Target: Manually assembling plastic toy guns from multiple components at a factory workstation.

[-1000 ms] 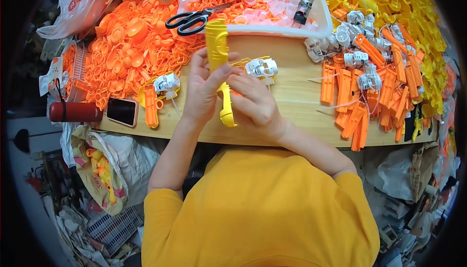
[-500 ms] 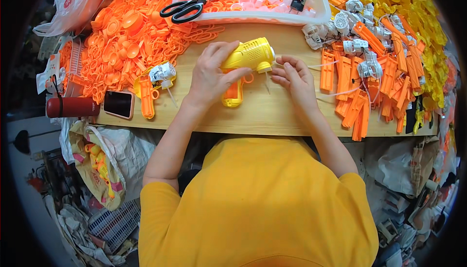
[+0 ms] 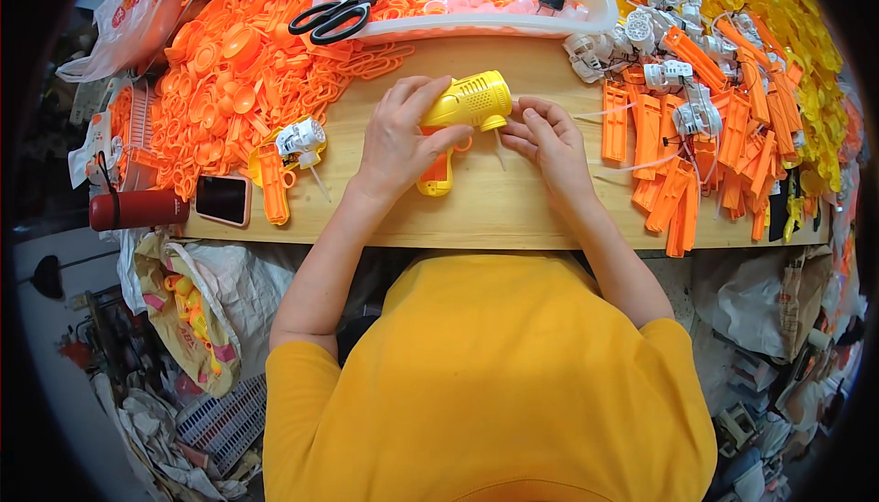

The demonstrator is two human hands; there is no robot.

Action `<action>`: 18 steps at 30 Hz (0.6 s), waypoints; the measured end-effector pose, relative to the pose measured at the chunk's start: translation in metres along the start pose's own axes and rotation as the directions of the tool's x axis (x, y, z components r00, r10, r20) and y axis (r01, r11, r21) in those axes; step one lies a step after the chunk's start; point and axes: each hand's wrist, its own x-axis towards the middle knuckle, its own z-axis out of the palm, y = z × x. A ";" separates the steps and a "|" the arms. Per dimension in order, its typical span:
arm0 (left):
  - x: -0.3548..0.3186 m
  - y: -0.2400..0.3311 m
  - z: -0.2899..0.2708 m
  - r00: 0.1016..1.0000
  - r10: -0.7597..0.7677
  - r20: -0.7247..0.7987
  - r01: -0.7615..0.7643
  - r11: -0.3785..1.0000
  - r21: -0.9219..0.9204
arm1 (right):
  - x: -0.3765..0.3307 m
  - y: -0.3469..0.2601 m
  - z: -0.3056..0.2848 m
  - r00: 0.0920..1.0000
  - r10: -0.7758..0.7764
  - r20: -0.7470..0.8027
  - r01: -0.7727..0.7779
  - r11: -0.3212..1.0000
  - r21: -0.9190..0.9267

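Note:
My left hand (image 3: 400,131) is wrapped round the rear of a yellow toy gun (image 3: 478,97) with a vented barrel. An orange battery-case handle (image 3: 435,178) and trigger hang below it, and a thin clear tube (image 3: 500,150) sticks down under the round yellow cap at its front. At the muzzle end, my right hand (image 3: 549,140) has thumb and fingers drawn together in a pinch. Whatever they may hold is hidden. A half-assembled toy gun (image 3: 275,182) lies to the left, its white motor unit (image 3: 300,139) and tube exposed.
Orange parts (image 3: 220,81) are heaped at the left, near a phone (image 3: 222,200) and red flask (image 3: 139,210). Black-handled scissors (image 3: 334,19) lie against a translucent tub (image 3: 485,26). Orange handles wired to white units (image 3: 673,186) and yellow shells (image 3: 806,72) are piled right.
The view has shifted slightly. My right fingers have come closer to the muzzle and now cover its pale front end; my left hand keeps its hold on the toy gun.

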 end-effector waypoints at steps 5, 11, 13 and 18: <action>0.003 0.005 -0.002 1.000 -0.025 0.018 0.025 1.000 0.010 | 0.003 -0.001 0.001 1.000 0.004 0.001 -0.004 1.000 -0.006; 0.001 0.005 0.000 0.992 -0.121 0.048 0.124 0.989 -0.080 | 0.005 -0.009 0.016 0.997 0.004 -0.072 -0.002 1.000 0.020; 0.000 0.004 0.001 0.995 -0.085 0.044 0.089 0.992 -0.089 | 0.006 -0.013 0.015 0.998 0.026 -0.049 -0.026 1.000 0.007; -0.013 0.032 -0.005 0.970 0.231 -0.081 -0.231 0.973 0.003 | 0.003 -0.022 0.014 0.971 0.125 0.205 -0.127 0.992 -0.003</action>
